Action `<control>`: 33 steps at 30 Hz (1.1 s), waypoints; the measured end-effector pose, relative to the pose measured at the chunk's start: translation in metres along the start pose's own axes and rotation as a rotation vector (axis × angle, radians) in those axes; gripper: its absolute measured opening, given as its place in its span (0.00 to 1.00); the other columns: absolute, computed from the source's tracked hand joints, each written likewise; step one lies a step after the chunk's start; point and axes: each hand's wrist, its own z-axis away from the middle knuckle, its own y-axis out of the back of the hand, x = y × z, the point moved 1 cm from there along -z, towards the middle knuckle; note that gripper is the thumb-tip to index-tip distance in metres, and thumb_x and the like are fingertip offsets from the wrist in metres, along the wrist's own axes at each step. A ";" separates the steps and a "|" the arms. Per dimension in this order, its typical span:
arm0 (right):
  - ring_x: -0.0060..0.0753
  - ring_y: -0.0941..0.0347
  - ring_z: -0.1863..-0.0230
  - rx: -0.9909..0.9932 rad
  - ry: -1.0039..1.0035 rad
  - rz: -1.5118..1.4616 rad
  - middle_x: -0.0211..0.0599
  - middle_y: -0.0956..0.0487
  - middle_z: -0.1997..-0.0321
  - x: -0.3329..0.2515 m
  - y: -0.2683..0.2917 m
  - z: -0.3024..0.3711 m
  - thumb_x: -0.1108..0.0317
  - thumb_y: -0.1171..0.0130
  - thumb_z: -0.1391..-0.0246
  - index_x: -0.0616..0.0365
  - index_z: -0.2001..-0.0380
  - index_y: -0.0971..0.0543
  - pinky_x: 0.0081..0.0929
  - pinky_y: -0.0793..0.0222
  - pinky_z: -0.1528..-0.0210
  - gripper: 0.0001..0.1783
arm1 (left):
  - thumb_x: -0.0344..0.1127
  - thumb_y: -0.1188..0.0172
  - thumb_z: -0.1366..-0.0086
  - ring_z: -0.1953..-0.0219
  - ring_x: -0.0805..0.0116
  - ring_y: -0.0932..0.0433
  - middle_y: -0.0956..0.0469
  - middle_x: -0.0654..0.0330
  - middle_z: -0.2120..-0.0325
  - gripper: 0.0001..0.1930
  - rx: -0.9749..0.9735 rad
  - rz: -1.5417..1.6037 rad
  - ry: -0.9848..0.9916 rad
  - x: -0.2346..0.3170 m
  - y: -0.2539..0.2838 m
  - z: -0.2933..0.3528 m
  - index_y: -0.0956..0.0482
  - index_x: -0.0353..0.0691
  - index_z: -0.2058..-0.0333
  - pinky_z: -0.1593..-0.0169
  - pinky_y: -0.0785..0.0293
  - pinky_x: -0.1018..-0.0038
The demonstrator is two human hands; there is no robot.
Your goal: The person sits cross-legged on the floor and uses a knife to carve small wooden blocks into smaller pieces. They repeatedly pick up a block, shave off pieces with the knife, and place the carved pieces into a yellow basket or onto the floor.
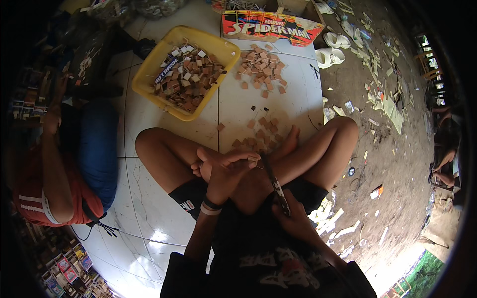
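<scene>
My left hand (224,166) is closed, pinching a small brown square tile (253,159) between the fingertips above my crossed legs. My right hand (292,214) grips a long, narrow dark tool (272,178) by its lower part; whether it is a knife or a file I cannot tell. The tool's far end lies close beside the tile, and contact is unclear. Just beyond my hands, a loose group of similar tiles (268,126) rests on the white tiled floor (174,144) by my foot. Farther off is a bigger heap of tiles (261,65).
A yellow basin (139,82) full of small brown and pale pieces stands ahead to the left. Behind the heap is a colourful printed box (268,27). At the left sits another person (54,184). Scraps and pale sandals (329,57) lie on the dirt ground (382,164) at right.
</scene>
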 end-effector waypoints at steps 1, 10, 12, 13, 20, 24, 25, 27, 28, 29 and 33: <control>0.63 0.18 0.56 0.038 -0.067 0.060 0.56 0.19 0.63 0.000 -0.001 -0.002 0.66 0.37 0.33 0.58 0.46 0.29 0.51 0.26 0.55 0.18 | 0.19 0.35 0.32 0.52 0.72 0.16 0.14 0.59 0.55 0.11 0.015 0.047 0.017 0.000 -0.002 0.002 0.13 0.31 0.52 0.44 0.21 0.77; 0.40 0.22 0.50 0.133 0.025 -0.152 0.43 0.20 0.54 0.014 0.011 -0.007 0.63 0.40 0.29 0.60 0.35 0.31 0.37 0.28 0.45 0.25 | 0.32 0.27 0.36 0.53 0.63 0.14 0.14 0.49 0.51 0.18 0.109 -0.673 0.233 -0.013 0.001 -0.042 0.15 0.33 0.50 0.48 0.21 0.72; 0.30 0.27 0.50 0.098 0.041 -0.218 0.38 0.22 0.53 0.016 0.014 -0.008 0.63 0.41 0.28 0.60 0.34 0.31 0.34 0.31 0.44 0.25 | 0.33 0.26 0.37 0.54 0.64 0.15 0.14 0.50 0.52 0.20 0.293 -0.629 -0.074 -0.028 -0.001 -0.065 0.16 0.34 0.48 0.52 0.20 0.70; 0.30 0.28 0.51 0.091 0.016 -0.247 0.37 0.23 0.55 0.017 0.015 -0.010 0.62 0.41 0.28 0.60 0.35 0.30 0.34 0.31 0.45 0.24 | 0.34 0.26 0.37 0.55 0.64 0.15 0.14 0.51 0.52 0.21 0.362 -0.611 -0.248 -0.035 0.001 -0.074 0.17 0.34 0.47 0.54 0.19 0.70; 0.24 0.33 0.60 0.079 -0.021 -0.360 0.29 0.28 0.63 0.018 0.014 -0.014 0.61 0.41 0.28 0.60 0.41 0.27 0.29 0.32 0.54 0.19 | 0.28 0.30 0.40 0.57 0.48 0.16 0.16 0.48 0.59 0.17 0.398 -1.524 0.031 -0.072 0.073 -0.104 0.17 0.39 0.51 0.55 0.20 0.57; 0.22 0.34 0.63 0.085 -0.006 -0.375 0.27 0.29 0.66 0.016 0.017 -0.012 0.61 0.41 0.28 0.60 0.42 0.28 0.28 0.34 0.59 0.18 | 0.29 0.30 0.36 0.57 0.51 0.15 0.16 0.49 0.62 0.15 0.354 -1.148 -0.015 -0.066 0.074 -0.103 0.16 0.38 0.51 0.54 0.18 0.61; 0.23 0.33 0.62 0.073 -0.018 -0.380 0.28 0.28 0.65 0.015 0.018 -0.012 0.62 0.41 0.28 0.60 0.40 0.28 0.28 0.33 0.57 0.20 | 0.30 0.31 0.34 0.56 0.52 0.14 0.16 0.51 0.63 0.13 0.342 -1.006 -0.040 -0.059 0.069 -0.101 0.16 0.37 0.51 0.53 0.18 0.62; 0.24 0.30 0.59 0.056 -0.059 -0.373 0.29 0.25 0.62 0.013 0.019 -0.009 0.64 0.41 0.28 0.60 0.36 0.30 0.29 0.30 0.54 0.22 | 0.33 0.32 0.30 0.52 0.54 0.14 0.17 0.54 0.61 0.14 0.300 -0.503 0.011 -0.044 0.053 -0.095 0.18 0.35 0.49 0.49 0.17 0.63; 0.26 0.28 0.55 0.057 0.015 -0.380 0.32 0.24 0.58 0.010 0.019 -0.008 0.66 0.40 0.29 0.60 0.34 0.31 0.30 0.30 0.50 0.25 | 0.34 0.33 0.28 0.50 0.54 0.14 0.18 0.56 0.59 0.14 0.293 -0.265 0.068 -0.036 0.043 -0.090 0.19 0.33 0.48 0.46 0.17 0.64; 0.28 0.27 0.52 0.063 0.085 -0.366 0.36 0.22 0.55 0.008 0.018 -0.008 0.67 0.40 0.29 0.60 0.31 0.33 0.31 0.29 0.47 0.27 | 0.35 0.34 0.27 0.49 0.54 0.14 0.19 0.56 0.57 0.16 0.279 -0.093 0.065 -0.028 0.031 -0.082 0.21 0.33 0.47 0.44 0.17 0.63; 0.40 0.27 0.34 0.051 0.192 -0.316 0.50 0.24 0.35 0.000 0.011 -0.008 0.74 0.39 0.33 0.61 0.24 0.39 0.36 0.33 0.32 0.37 | 0.36 0.35 0.25 0.44 0.51 0.16 0.22 0.56 0.50 0.21 0.260 0.314 0.107 -0.002 -0.017 -0.046 0.28 0.31 0.41 0.39 0.19 0.60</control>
